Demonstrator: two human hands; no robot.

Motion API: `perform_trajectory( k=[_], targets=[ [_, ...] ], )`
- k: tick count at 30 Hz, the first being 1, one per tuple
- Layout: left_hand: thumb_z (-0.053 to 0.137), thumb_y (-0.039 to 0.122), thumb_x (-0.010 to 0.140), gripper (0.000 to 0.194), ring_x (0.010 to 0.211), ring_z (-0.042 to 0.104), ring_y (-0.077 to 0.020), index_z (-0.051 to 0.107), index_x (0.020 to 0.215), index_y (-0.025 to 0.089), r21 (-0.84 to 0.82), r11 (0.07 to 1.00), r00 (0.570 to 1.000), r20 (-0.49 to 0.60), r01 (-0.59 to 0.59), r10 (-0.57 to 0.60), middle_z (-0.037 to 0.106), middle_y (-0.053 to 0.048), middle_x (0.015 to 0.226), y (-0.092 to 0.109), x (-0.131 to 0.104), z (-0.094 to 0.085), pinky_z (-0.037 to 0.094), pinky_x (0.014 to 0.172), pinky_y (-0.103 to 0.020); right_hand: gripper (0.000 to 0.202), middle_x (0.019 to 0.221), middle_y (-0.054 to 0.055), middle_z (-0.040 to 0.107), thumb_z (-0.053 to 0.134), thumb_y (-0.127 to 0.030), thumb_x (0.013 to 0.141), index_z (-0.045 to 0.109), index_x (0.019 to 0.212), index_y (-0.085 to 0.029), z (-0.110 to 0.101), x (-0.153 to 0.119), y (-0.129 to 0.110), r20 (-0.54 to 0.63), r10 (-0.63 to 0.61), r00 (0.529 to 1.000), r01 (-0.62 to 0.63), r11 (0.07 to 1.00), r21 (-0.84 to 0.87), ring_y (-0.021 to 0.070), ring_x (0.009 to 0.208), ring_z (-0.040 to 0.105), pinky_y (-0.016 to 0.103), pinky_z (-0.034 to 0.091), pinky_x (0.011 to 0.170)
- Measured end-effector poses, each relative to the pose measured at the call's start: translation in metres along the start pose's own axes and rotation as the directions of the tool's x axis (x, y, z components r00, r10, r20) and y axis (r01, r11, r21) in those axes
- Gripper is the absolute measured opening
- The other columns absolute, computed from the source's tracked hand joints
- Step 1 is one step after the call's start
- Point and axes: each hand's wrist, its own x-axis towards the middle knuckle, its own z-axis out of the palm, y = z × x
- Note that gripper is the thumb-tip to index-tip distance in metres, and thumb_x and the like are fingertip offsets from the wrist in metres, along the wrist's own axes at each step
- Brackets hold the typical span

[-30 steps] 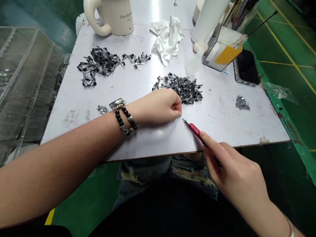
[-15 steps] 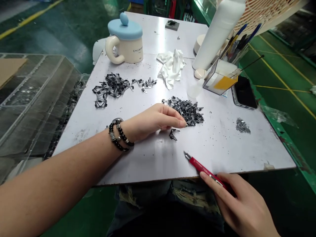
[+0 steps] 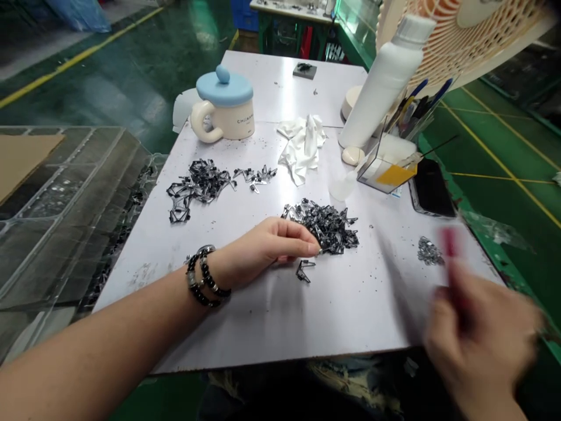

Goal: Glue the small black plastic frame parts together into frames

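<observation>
The left hand is resting low over the table, its thumb and forefinger pinching close together at the near edge of the dark clip pile; whether a clip is sitting between them, I am not able to tell. One loose clip is lying on the table just beside those fingertips, nearer the person. The right hand is curling around a red tool (both are blurring, so the tool's tip is staying unreadable), and it is hanging near a small heap of metal pieces. A second clip pile is lying farther off to the left.

The step in hand is looking like handling single parts: the left hand is seemingly picking at the pile while the right is keeping hold of the tool. Judging from here, the next move is calling for a light pinch that is freeing one clip without dragging its tangled neighbours, and for a steady right hand.

Compared with half a second ago, the right hand is sitting farther right, with the tool pointing away from the person rather than slanting toward the loose clip. The left hand is still pinching at the same pile edge, and the fan is showing more fully.
</observation>
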Motion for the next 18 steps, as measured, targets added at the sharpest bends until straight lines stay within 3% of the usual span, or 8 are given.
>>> perform_trajectory(
  k=[2,5,8,12,15,18],
  targets=[
    [0.068,0.027,0.074,0.014,0.049,0.032,-0.0073,0.062,0.067,0.016,-0.017,1.0,1.0,-0.001,0.021,-0.021,0.044,0.005,0.055,0.0,0.0,-0.001,0.023,0.046,-0.023,0.037,0.101,0.012,0.058,0.052,-0.027,0.084,0.057,0.12,-0.024,0.012,0.003,-0.001,0.143,-0.034,0.989,0.041,0.998,-0.049,0.0254,0.086,0.055,0.04,0.041,0.072],
    [0.069,0.029,0.074,0.016,0.051,0.032,-0.0075,0.062,0.069,0.016,-0.026,0.998,0.998,0.007,0.057,-0.057,0.045,0.004,0.057,0.002,0.0,-0.004,0.021,0.046,-0.023,0.033,0.105,0.01,0.057,0.047,-0.029,0.087,0.059,0.118,-0.025,0.022,0.002,-0.008,0.222,-0.006,0.975,0.02,0.998,-0.063,0.0246,0.09,0.053,0.039,0.039,0.074],
    [0.07,0.031,0.074,0.017,0.051,0.031,-0.0082,0.062,0.07,0.016,-0.028,0.996,0.996,0.011,0.087,-0.087,0.043,0.004,0.056,0.003,-0.001,-0.005,0.019,0.046,-0.022,0.033,0.105,0.011,0.055,0.047,-0.031,0.088,0.057,0.119,-0.025,0.024,0.004,-0.011,0.231,0.063,0.971,-0.053,0.997,-0.048,0.0246,0.093,0.051,0.041,0.039,0.077],
    [0.071,0.033,0.074,0.019,0.052,0.029,-0.0093,0.061,0.07,0.017,-0.037,0.992,0.993,-0.002,0.118,-0.118,0.041,0.004,0.055,0.002,-0.001,-0.005,0.019,0.048,-0.023,0.037,0.1,0.01,0.056,0.046,-0.028,0.087,0.052,0.124,-0.026,0.03,0.018,-0.007,0.25,0.033,0.968,-0.026,0.999,-0.029,0.0223,0.087,0.053,0.038,0.041,0.073],
    [0.072,0.036,0.072,0.023,0.052,0.027,-0.0094,0.06,0.068,0.017,-0.053,0.99,0.991,-0.024,0.128,-0.129,0.04,0.005,0.056,0.001,-0.001,-0.005,0.017,0.048,-0.023,0.045,0.091,0.009,0.057,0.044,-0.021,0.087,0.042,0.131,-0.019,0.038,0.032,-0.005,0.225,0.056,0.973,-0.055,0.998,-0.011,0.0205,0.08,0.055,0.035,0.043,0.069],
    [0.075,0.038,0.069,0.024,0.051,0.027,-0.0093,0.061,0.067,0.018,-0.071,0.986,0.989,0.0,0.148,-0.149,0.041,0.005,0.055,0.001,0.0,-0.005,0.018,0.047,-0.023,0.032,0.087,0.009,0.057,0.043,-0.02,0.088,0.046,0.119,-0.013,0.043,0.04,-0.009,0.174,0.108,0.979,-0.105,0.994,-0.023,0.0204,0.081,0.055,0.035,0.043,0.07]
  ],
)
